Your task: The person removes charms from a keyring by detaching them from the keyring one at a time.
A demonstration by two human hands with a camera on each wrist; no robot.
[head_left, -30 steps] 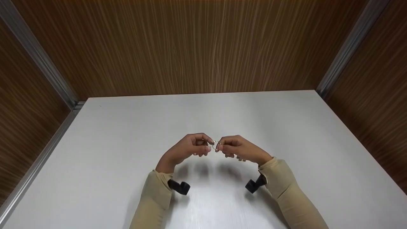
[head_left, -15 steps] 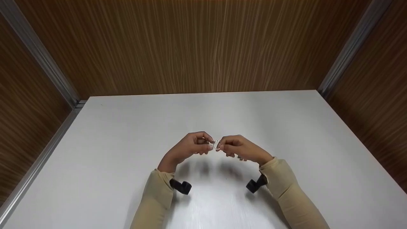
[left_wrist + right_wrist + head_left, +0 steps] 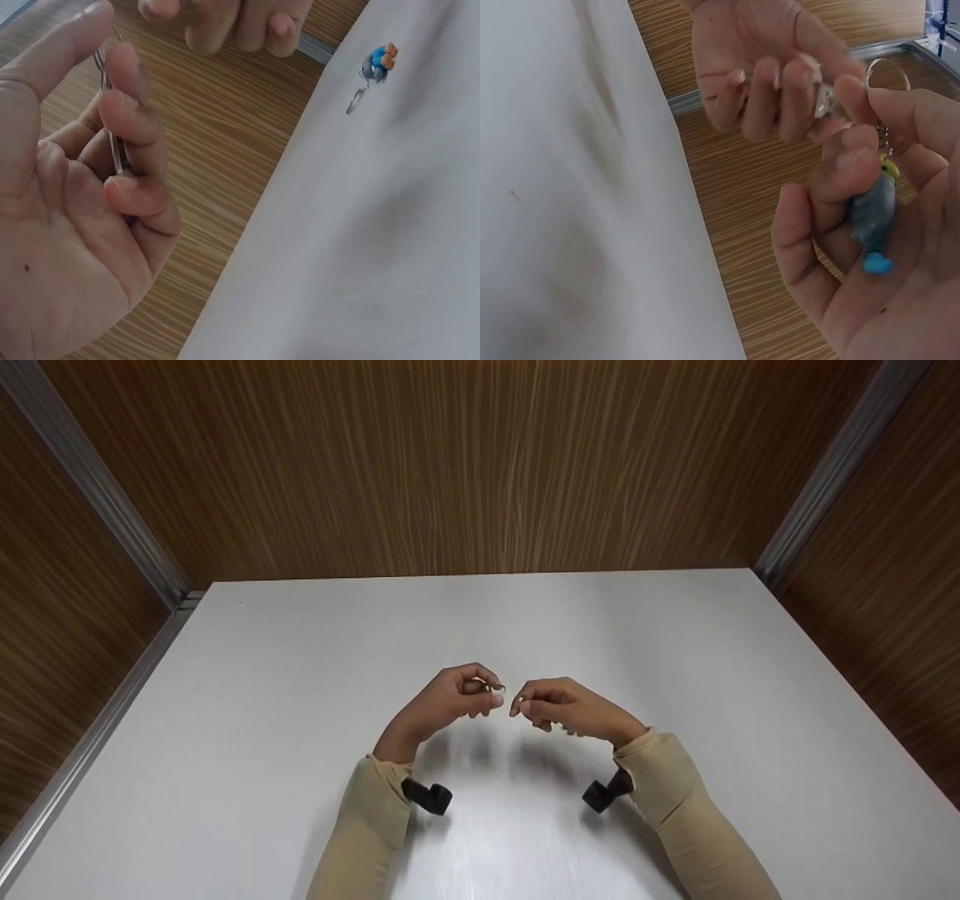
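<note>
A white bench point(image 3: 300, 675) stands in a wood-grain booth, its back wall point(image 3: 465, 465) and side panels point(image 3: 60, 607) joined by grey metal corner strips point(image 3: 97, 502), with another small blue charm point(image 3: 377, 63) lying on the bench.

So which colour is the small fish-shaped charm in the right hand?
Grey-blue fish-shaped charm with bright blue tail, yellow top; clearest in right wrist view.

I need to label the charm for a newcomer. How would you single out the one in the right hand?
Over the white table, find the right hand. A small grey charm lies in its curled fingers; its blue tail and yellow top set it apart.
</note>
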